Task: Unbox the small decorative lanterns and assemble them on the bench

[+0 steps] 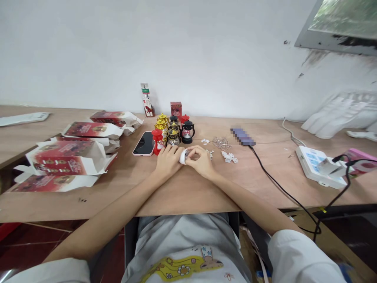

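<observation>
Both hands are together over the front of the counter, and it's close work: the left hand (168, 159) is clamped on a small, round, white plastic piece (183, 157), while the right hand (202, 160) comes to its open side with thumb and finger nearly meeting, though I can't tell whether they pinch anything inside. That white piece sits right between the two hands, above the pale brown wooden counter (188, 192). Just beyond the knuckles, look at the crowd of miniature lanterns: a bright red plastic lantern (158, 141) out front, shiny gold lanterns (161, 125) behind it, a glossy black lantern (187, 131) to the right, all upright. A small red printed carton (176, 110) stands behind them, and to their left lies a black-screened phone with a pale pink edge (144, 144). Over to the right of the hands now, loose parts everywhere: a tangled heap of thin, silvery metal bits (221, 143), and just in front of it a scatter of flat white pieces (229, 157). Farther right, a black cable (272, 179) snakes across the wood, near a white rectangular power strip (319, 169) with plugs in it. And away on the left, opened red-and-white cardboard boxes (63, 157) lie in an overlapping row, flaps spread wide
</observation>
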`<state>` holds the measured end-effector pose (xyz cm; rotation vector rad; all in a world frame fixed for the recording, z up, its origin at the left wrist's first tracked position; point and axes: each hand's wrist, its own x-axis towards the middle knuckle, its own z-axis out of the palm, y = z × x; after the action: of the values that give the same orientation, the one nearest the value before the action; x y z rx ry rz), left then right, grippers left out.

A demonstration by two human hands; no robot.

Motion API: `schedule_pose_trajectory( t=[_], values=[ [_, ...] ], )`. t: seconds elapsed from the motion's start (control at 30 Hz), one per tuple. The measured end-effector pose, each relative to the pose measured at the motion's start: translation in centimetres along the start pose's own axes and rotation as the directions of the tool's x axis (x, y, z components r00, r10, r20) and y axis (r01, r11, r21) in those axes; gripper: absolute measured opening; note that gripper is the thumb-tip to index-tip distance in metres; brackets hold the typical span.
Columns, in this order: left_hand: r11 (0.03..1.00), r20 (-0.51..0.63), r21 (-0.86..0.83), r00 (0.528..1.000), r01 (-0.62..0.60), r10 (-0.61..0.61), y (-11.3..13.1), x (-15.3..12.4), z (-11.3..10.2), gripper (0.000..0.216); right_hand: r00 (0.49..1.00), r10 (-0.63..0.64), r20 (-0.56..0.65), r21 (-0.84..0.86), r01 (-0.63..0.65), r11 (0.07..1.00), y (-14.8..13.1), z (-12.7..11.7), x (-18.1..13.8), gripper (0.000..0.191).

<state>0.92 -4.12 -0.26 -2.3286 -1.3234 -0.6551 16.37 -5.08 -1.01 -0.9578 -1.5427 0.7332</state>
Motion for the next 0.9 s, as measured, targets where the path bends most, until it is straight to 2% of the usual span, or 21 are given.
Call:
schedule_pose_trajectory(
  t=[0.13, 0.33, 0.53, 0.67, 0.73, 0.83, 0.9],
  values=[
    [0.998, -0.012, -0.05, 0.999, 0.033, -0.034, -0.2, 0.1, -0.2, 0.023, 1.0, -0.006, 0.005, 0.089, 0.005, 0.996, 0.1, -0.4, 0.3, 0.011],
    [0.996, 0.004, -0.071, 0.999, 0.051, -0.05, -0.1, 0.3, -0.4, 0.022, 1.0, -0.017, 0.002, 0.044, 0.017, 0.999, -0.3, -0.5, 0.4, 0.008],
    [0.994, 0.001, -0.076, 0.997, 0.073, -0.074, -0.2, 0.3, -0.5, 0.023, 0.996, -0.089, -0.019, -0.082, 0.087, 0.993, -0.6, -0.7, 0.5, 0.008],
    [0.993, 0.011, -0.074, 0.995, 0.095, -0.095, -0.3, 0.3, -0.5, 0.025, 0.99, -0.111, -0.091, -0.228, 0.088, 0.97, -0.8, -2.2, 1.5, 0.005],
    [0.992, 0.016, -0.081, 0.995, 0.101, -0.1, -0.3, 0.3, -0.5, 0.026, 0.984, -0.145, -0.105, -0.409, 0.09, 0.908, -0.3, -3.7, 2.3, 0.006],
    [0.992, 0.022, -0.089, 0.996, 0.09, -0.089, -0.3, 0.3, -0.6, 0.027, 0.989, -0.137, -0.052, -0.71, 0.059, 0.701, 1.3, -6.4, 3.1, 0.01],
    [0.993, 0.019, -0.091, 0.997, 0.078, -0.076, -0.3, 0.3, -0.6, 0.026, 0.995, -0.075, -0.059, -0.811, -0.004, 0.585, 2.6, -8.0, 3.2, 0.01]
  ],
)
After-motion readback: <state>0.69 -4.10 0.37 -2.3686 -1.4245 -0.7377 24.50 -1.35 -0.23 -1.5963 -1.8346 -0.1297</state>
